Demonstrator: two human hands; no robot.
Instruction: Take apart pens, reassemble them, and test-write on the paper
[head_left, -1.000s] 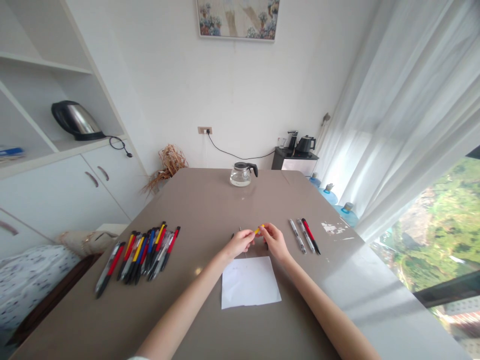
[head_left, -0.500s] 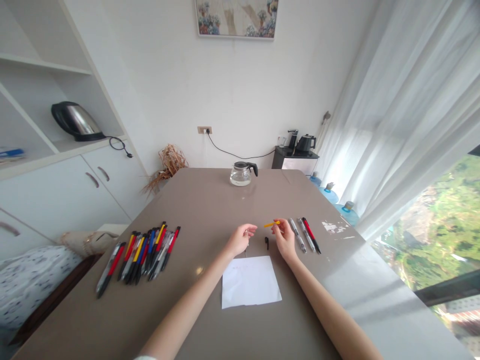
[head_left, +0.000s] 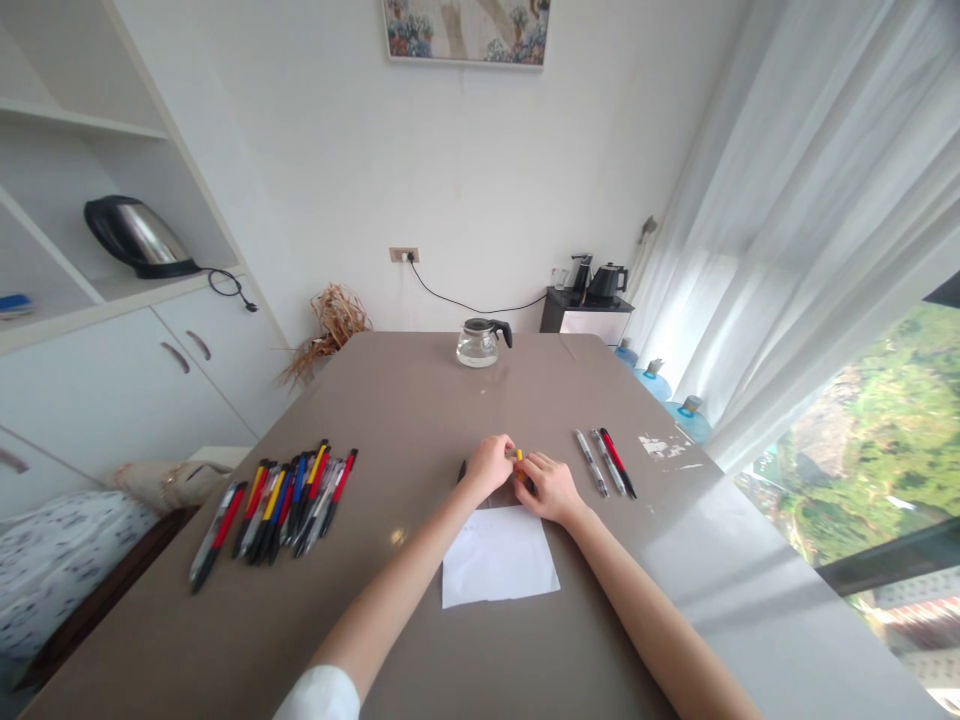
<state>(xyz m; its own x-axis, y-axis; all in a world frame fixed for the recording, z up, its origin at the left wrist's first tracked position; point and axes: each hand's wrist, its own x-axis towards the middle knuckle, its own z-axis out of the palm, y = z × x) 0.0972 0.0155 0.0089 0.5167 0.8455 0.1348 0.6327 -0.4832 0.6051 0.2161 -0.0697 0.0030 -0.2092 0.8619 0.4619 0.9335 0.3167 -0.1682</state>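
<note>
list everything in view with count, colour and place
table: one, brown, centre
loose pens: over ten, mixed colours, left
pen row: three, two clear, one red, right
yellow piece: one, yellow, centre
paper: one, white, front
glass pot: one, clear, far end
steel kettle: one, silver, left shelf
black kettle: one, black, far right
cabinet: one, white, left
dried plant: one, brown, far left
picture: one, multicoloured, wall
curtain: one, white, right
bottles: three, blue, beside table, right
left hand: one, by yellow piece
right hand: one, by yellow piece

- Pen pile (head_left: pixel 275 505) on the counter (head_left: pixel 390 420), at left
- Three pens (head_left: pixel 616 461) at right
- Paper (head_left: pixel 499 560) sideways between both groups, before the left hand (head_left: pixel 489 466) and right hand (head_left: pixel 550 487)
- Carafe (head_left: pixel 478 350) behind them, near the counter's far edge
</note>
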